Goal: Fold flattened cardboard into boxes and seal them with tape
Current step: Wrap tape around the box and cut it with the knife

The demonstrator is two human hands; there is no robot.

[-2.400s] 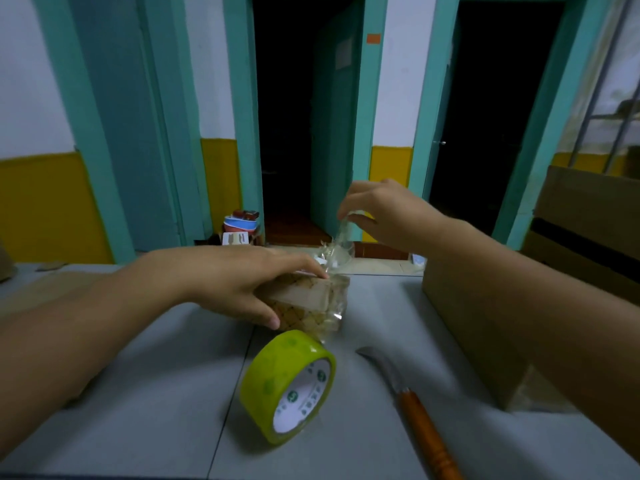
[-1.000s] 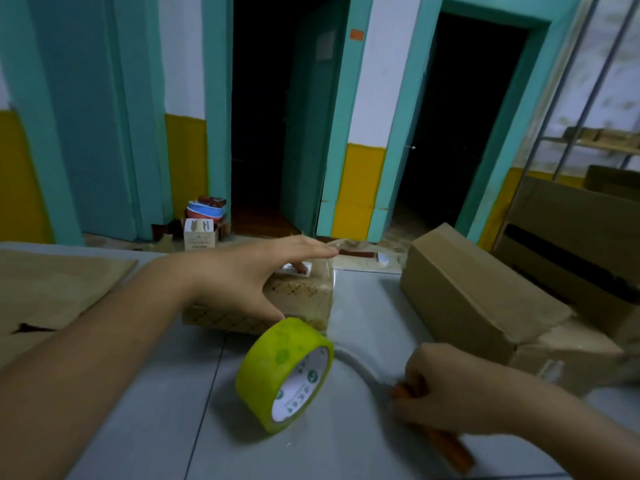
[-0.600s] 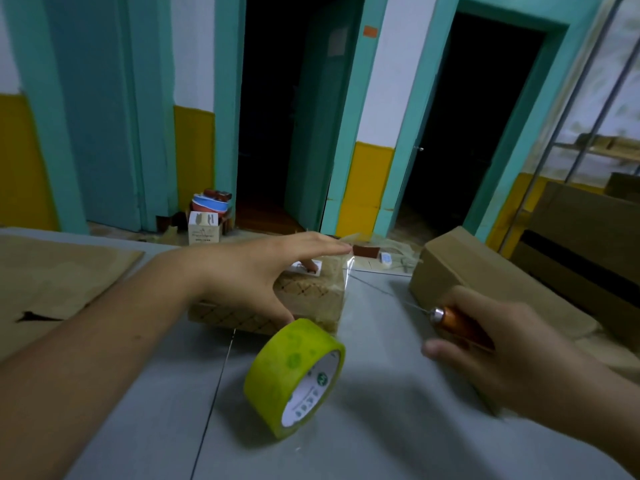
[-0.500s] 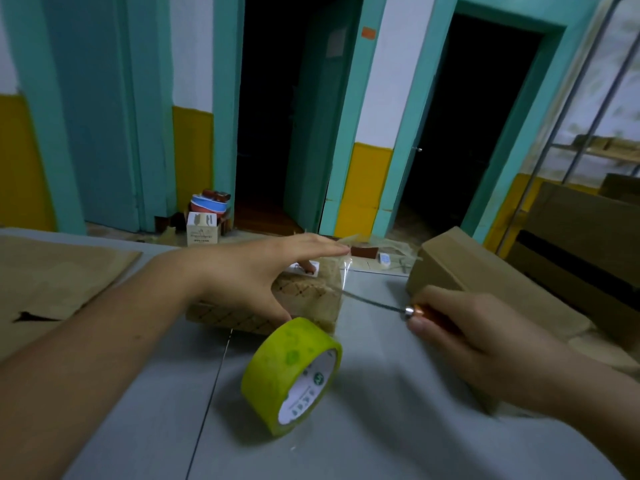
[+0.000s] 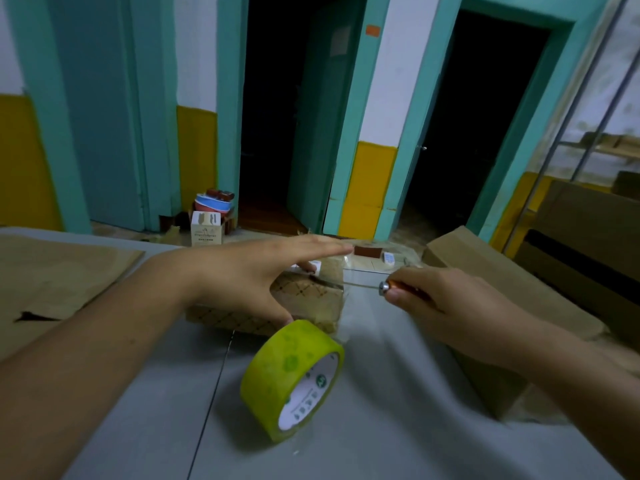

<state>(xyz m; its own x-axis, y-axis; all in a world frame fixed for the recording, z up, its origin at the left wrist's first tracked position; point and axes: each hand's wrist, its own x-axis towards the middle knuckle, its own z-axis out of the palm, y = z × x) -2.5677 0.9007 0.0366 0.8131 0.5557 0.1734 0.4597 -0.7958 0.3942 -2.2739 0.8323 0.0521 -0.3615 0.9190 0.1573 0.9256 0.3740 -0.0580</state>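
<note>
A grey table (image 5: 381, 438) carries everything, with a thin seam running from its near edge toward the far side. On its far left lies a flattened cardboard sheet (image 5: 59, 271). At the middle sits a small lattice-printed box (image 5: 308, 301). Just near of it, a yellow-green roll of tape (image 5: 289, 377) stands on its rim, its white core facing near and right. A larger brown cardboard box (image 5: 478, 252) rests along the right side.

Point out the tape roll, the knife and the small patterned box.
tape roll (image 5: 284, 368): head view, on its yellow-green outer band.
knife (image 5: 383, 287): head view, on the metal collar at the handle's front.
patterned box (image 5: 294, 289): head view, on its lattice print.
</note>
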